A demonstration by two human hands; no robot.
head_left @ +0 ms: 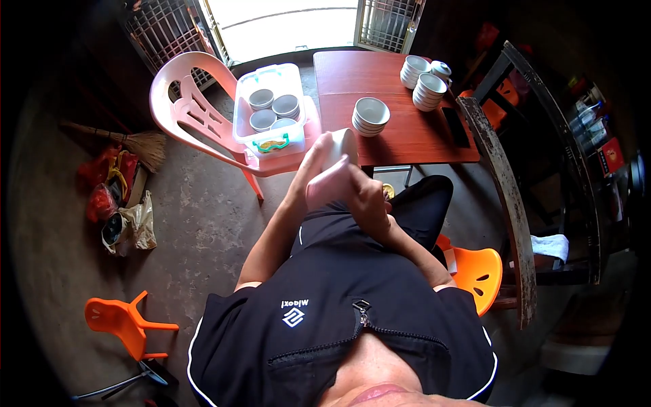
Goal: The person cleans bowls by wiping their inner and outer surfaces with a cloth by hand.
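In front of my body, my left hand (316, 159) is closed on a white bowl (346, 144) that is tilted on its side. My right hand (369, 205) grips a pale pink cloth (328, 185), which hangs down over part of my left hand and lies against the bowl's near side. Some fingers of both hands are hidden by the cloth and bowl. Just beyond my hands, a stack of white bowls (371, 117) stands at the near-left part of the red-brown table (339, 74). To the left, a clear plastic bin (272, 146) with green handles holds several stacked bowls (285, 105).
The bin rests on a pink plastic chair (183, 119). More stacked bowls (428, 91) and a dark flat object (455, 127) are on the table's right side. A worn wooden frame (505, 197) rises on my right, near an orange chair (478, 275). Bags (139, 224) and a broom lie left.
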